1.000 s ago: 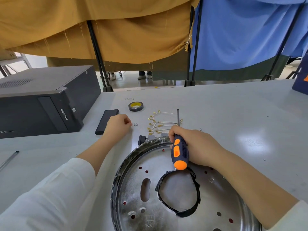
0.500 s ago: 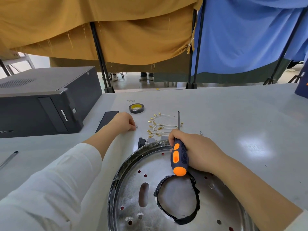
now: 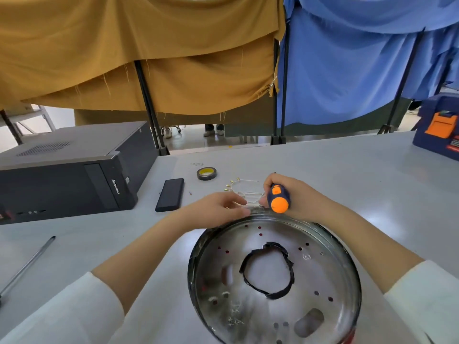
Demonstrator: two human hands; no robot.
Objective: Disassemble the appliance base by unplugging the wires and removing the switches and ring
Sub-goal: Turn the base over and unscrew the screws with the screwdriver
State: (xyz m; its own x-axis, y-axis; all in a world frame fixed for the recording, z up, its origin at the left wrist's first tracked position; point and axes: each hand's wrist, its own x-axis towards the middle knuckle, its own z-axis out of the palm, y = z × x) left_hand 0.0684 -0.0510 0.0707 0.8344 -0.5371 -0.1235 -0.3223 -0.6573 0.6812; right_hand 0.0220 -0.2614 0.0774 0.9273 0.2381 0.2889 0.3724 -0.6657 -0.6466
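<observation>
Right then, the right hand (image 3: 295, 194) was wrapped tight around the orange-and-navy handled screwdriver (image 3: 278, 198), its butt end pointing back at the camera, just past the far rim of the round shiny metal appliance base (image 3: 323, 274). The left hand (image 3: 221, 207) lay with fingers stretched out flat at that same rim, fingertips touching the bundle of thin white wires with brass terminals (image 3: 244, 192) on the grey table (image 3: 347, 175). A ragged black ring (image 3: 267, 269) sat in the middle of the base. Further out lay a roll of black tape (image 3: 206, 173), a flat black rectangular case (image 3: 170, 194) and a black desktop computer (image 3: 69, 170).
</observation>
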